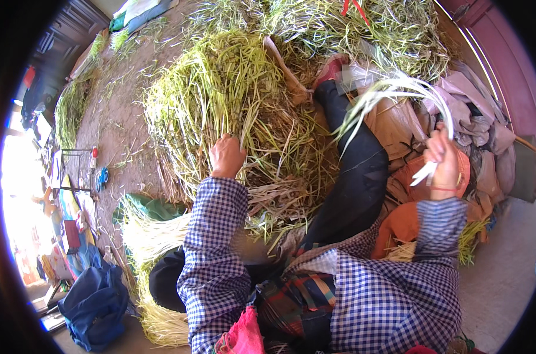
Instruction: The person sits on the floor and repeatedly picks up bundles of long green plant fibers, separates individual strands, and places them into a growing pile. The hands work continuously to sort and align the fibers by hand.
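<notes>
My left hand (227,155) rests against the near side of a heap of long green and yellowish plant stalks (206,79). Its fingers curl in among the stems, and the fingertips are hidden. Over to the right, my right hand (442,159) is raised, closed around a small bunch of pale stalks (420,88). The bunch arcs up and over to the left, its leafy tips blurred over my dark trouser leg (356,168). White stem ends stick out below that hand.
Stripped pale stalks (153,230) lie beside my left arm. A wooden piece (285,71) leans on the heap. More green stalks (361,35) lie beyond. Crumpled sacks (480,119) lie at right, a blue cloth bag (95,305) at lower left, and a metal frame (75,152) at left.
</notes>
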A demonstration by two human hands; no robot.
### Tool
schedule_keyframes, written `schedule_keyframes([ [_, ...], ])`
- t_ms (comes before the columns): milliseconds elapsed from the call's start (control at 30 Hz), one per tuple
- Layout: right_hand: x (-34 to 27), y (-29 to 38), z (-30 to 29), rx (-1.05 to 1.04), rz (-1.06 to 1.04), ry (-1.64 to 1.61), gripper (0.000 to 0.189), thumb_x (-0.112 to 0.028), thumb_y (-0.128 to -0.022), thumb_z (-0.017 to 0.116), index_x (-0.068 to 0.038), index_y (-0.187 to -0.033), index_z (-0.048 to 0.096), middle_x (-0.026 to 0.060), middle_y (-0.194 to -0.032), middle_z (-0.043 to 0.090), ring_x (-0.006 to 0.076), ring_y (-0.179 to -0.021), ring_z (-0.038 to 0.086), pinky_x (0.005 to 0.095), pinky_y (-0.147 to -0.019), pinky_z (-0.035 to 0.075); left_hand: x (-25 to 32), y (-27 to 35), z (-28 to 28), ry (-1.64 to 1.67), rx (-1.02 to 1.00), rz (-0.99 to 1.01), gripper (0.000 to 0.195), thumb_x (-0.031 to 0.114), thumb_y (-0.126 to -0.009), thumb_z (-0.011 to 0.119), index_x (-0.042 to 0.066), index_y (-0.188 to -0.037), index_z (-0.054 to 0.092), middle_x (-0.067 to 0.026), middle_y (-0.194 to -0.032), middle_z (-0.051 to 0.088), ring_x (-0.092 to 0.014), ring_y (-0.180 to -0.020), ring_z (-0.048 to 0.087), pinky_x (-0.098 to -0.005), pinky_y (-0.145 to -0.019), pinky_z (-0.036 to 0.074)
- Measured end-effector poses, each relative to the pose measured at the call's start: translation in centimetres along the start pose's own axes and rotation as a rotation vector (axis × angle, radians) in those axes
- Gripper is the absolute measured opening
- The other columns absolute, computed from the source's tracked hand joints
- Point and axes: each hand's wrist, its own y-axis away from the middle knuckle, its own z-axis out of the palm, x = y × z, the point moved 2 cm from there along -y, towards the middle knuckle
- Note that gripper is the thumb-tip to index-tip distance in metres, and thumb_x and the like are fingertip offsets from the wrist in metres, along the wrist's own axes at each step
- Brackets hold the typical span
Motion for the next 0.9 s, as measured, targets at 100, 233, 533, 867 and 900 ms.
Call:
schedule_keyframes([
  [100,7.6,0.9,3.9,-0.099,0.319,-0.405,0.024,-0.019,-0.088,0.055,-0.004,-0.105,0.051,-0.0094,-0.057,0.030,-0.0004,-0.043,0.026,0.0153,-0.038,0.022,-0.2,0.6,-0.4,0.062,0.022,0.021,0.016,0.019,-0.078,0.061,0.005,-0.084,0.058,-0.0097,-0.087,0.057,-0.017,-0.077,0.054,-0.0319,-0.068,0.046],
  [233,16.3,2.2,11.2,-0.390,0.514,-0.417,0.029,-0.019,-0.088,0.053,-0.003,-0.113,0.052,-0.0087,-0.051,0.031,0.0013,-0.040,0.024,0.0185,-0.037,0.022,-0.9,3.2,-0.6,0.404,0.090,-0.079,0.014,0.019,-0.078,0.060,0.008,-0.081,0.052,-0.0033,-0.074,0.058,-0.012,-0.059,0.050,-0.0269,-0.053,0.042],
  [533,24.1,3.6,17.7,-0.347,0.500,0.106,0.033,-0.030,-0.087,0.059,-0.004,-0.106,0.055,-0.0053,-0.058,0.046,0.0012,-0.044,0.036,0.0157,-0.039,0.029,1.4,9.6,0.8,0.607,0.531,0.017,0.016,0.011,-0.075,0.066,0.006,-0.078,0.051,-0.0029,-0.062,0.051,-0.013,-0.049,0.044,-0.0279,-0.046,0.038],
  [867,23.9,4.0,15.7,-0.228,0.373,0.209,0.020,-0.023,-0.091,0.054,-0.003,-0.096,0.056,-0.0042,-0.059,0.047,0.0017,-0.045,0.038,0.0158,-0.040,0.029,-0.5,8.9,1.2,0.610,0.417,0.155,0.036,0.035,-0.083,0.057,0.000,-0.093,0.062,-0.0114,-0.091,0.058,-0.021,-0.077,0.053,-0.0351,-0.072,0.043],
  [900,23.9,4.0,15.6,-0.223,0.384,0.196,0.020,-0.023,-0.091,0.053,-0.003,-0.096,0.056,-0.0041,-0.059,0.047,0.0018,-0.045,0.037,0.0160,-0.040,0.028,-0.8,8.3,1.2,0.570,0.374,0.182,0.040,0.039,-0.085,0.054,0.001,-0.091,0.064,-0.0121,-0.092,0.058,-0.025,-0.085,0.053,-0.0367,-0.077,0.042],
])
